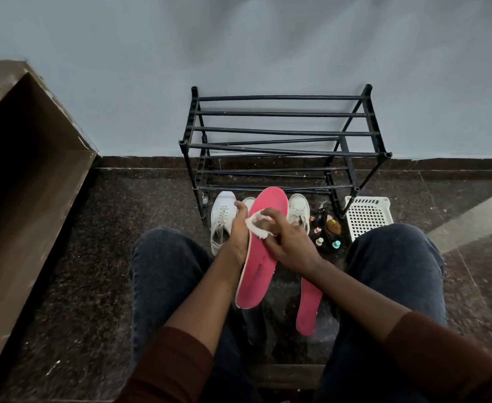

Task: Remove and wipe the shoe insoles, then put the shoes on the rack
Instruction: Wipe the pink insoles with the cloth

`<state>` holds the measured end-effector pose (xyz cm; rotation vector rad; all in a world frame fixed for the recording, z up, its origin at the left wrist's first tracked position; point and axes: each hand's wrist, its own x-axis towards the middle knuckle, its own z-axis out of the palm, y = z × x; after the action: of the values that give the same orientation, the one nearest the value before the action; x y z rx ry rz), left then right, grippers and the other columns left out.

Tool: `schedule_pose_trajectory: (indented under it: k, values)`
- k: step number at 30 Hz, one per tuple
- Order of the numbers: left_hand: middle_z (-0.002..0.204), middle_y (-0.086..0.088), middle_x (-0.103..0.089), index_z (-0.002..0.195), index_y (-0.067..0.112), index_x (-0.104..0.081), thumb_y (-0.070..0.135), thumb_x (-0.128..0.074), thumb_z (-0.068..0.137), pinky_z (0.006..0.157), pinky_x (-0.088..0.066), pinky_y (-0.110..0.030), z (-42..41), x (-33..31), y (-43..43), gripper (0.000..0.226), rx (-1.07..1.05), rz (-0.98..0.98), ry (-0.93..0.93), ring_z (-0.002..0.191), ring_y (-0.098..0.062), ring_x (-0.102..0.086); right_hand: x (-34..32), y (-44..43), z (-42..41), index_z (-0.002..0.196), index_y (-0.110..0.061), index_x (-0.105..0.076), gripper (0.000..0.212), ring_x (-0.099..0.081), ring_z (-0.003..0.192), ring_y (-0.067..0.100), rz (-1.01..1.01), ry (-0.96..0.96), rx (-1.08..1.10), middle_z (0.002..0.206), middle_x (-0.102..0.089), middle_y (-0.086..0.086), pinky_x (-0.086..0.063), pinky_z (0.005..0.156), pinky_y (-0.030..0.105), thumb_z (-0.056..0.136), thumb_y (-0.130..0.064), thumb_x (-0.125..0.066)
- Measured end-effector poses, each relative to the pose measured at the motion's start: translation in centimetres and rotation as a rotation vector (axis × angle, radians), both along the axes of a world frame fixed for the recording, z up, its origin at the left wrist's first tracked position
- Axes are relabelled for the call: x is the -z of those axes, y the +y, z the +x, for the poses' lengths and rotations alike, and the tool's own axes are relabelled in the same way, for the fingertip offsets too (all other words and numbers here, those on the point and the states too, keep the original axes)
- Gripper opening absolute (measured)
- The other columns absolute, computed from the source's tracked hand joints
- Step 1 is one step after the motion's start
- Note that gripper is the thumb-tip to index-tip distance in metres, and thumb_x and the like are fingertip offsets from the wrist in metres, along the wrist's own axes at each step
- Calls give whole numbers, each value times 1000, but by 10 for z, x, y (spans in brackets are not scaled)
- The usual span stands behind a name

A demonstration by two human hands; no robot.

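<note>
Pink foam insole (pixel 260 257), white-edged, gripped by the left hand (pixel 239 234); right hand (pixel 290 242) pinches a white cloth (pixel 53 228) against it.

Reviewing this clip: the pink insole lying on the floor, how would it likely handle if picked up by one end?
The pink insole on the floor looks thin and flat, so probably light and bendy, drooping if lifted by one end. It won't roll. Its twin, gripped by the left hand, looks only slightly curved, suggesting some stiffness.
</note>
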<state>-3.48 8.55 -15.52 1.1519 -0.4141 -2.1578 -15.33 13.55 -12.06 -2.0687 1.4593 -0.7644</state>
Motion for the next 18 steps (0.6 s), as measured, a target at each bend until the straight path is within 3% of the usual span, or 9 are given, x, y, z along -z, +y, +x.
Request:
schedule_pose_trajectory:
  k: [3,5,7,9,10,11,14,18]
  values:
    - [92,-17,-61,105,0,-59,87,-17,75,81,-53,-37,2,0,-4,102,-58,13,34,83,-29,-62,1,-1,1,122,-27,-25,40,-68,71,30,-86,75,-116,107,-70,7,-53,72,36,84,-31,-32]
    - [85,-13,-61,96,2,-62,90,-16,70,78,-52,-36,3,-2,-3,103,-38,3,21,77,-27,-62,1,-10,2,123,-21,-26,40,-68,68,31,-145,199,-160,103,-70,13,-56,57,38,83,-27,-32]
    - [72,-9,-65,78,7,-70,87,-11,74,70,-53,-31,2,-7,-1,100,-14,-38,43,68,-22,-66,0,-18,2,120,-13,-34,45,-67,58,27,-217,328,-180,93,-70,15,-47,38,27,77,-13,-48]
    - [74,-4,-67,74,14,-74,84,-13,79,76,-49,-31,-4,-12,5,93,-16,-59,99,72,-18,-67,1,-26,0,121,-6,-38,70,-66,55,26,-242,431,-162,90,-69,19,-39,32,23,59,-2,-69]
    - [82,-4,-68,82,17,-74,82,-18,80,78,-48,-33,-7,-14,8,86,-30,-55,140,78,-19,-66,1,-30,-1,127,-5,-36,80,-67,61,28,-229,468,-151,96,-67,23,-43,35,25,57,1,-74]
    - [92,-4,-67,95,19,-71,80,-23,81,77,-47,-34,-9,-15,10,79,-36,-52,171,84,-21,-64,-3,-34,0,136,-6,-30,81,-68,73,31,-203,503,-124,109,-63,25,-48,44,30,66,1,-71]
    - [108,-5,-66,118,24,-60,72,-23,88,60,-48,-30,-6,-14,12,67,29,-88,246,86,-23,-58,-11,-43,1,147,-8,-7,60,-60,101,36,-67,593,34,138,-42,20,-48,74,40,95,-5,-37]
    - [112,-7,-67,127,22,-55,68,-17,91,75,-44,-36,-3,-7,9,69,11,-71,213,94,-24,-59,-12,-42,6,147,-12,-12,56,-61,91,40,30,437,152,120,-57,20,-44,72,41,95,-6,-34]
